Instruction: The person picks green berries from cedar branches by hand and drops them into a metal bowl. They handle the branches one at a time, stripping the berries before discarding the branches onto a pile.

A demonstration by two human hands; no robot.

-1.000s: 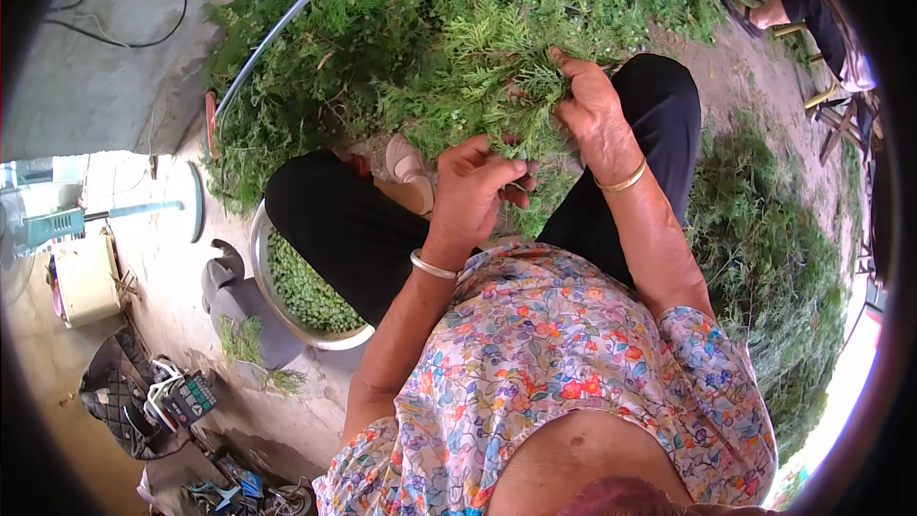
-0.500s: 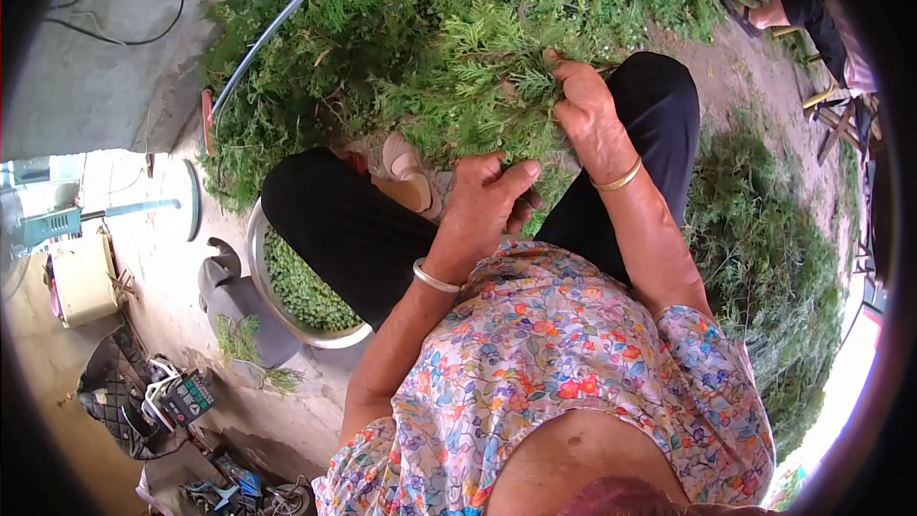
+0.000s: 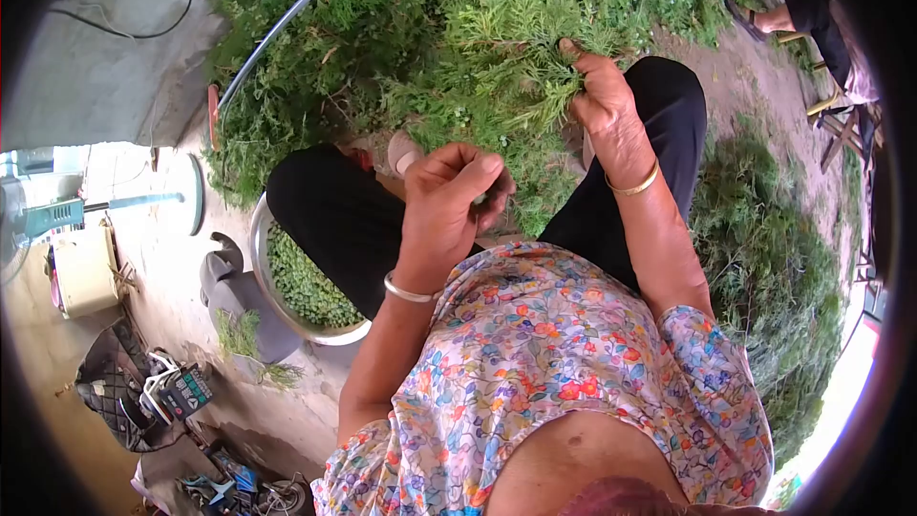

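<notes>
My right hand (image 3: pixel 604 100), with a gold bangle, is closed round the stem end of a leafy cypress sprig (image 3: pixel 516 57) above my knees. My left hand (image 3: pixel 454 191), with a silver bangle, is a short way to the left and apart from the sprig. Its fingers are curled in and the thumb is pressed against them; whatever lies inside is hidden. Beside my left leg stands a metal basin (image 3: pixel 256 248), partly covered by the black trouser leg. Small green cones (image 3: pixel 310 282) fill much of it.
Cut cypress branches (image 3: pixel 373 29) cover the ground ahead, and another heap (image 3: pixel 764 239) lies at right. A pink-handled tool (image 3: pixel 287 24) rests on them. At left stand a fan (image 3: pixel 143 201) and a toy-like vehicle (image 3: pixel 239 487). Another person's leg (image 3: pixel 774 19) shows at upper right.
My left hand has drawn back to the left, away from the sprig. My right hand, still gripping the sprig, has shifted slightly right.
</notes>
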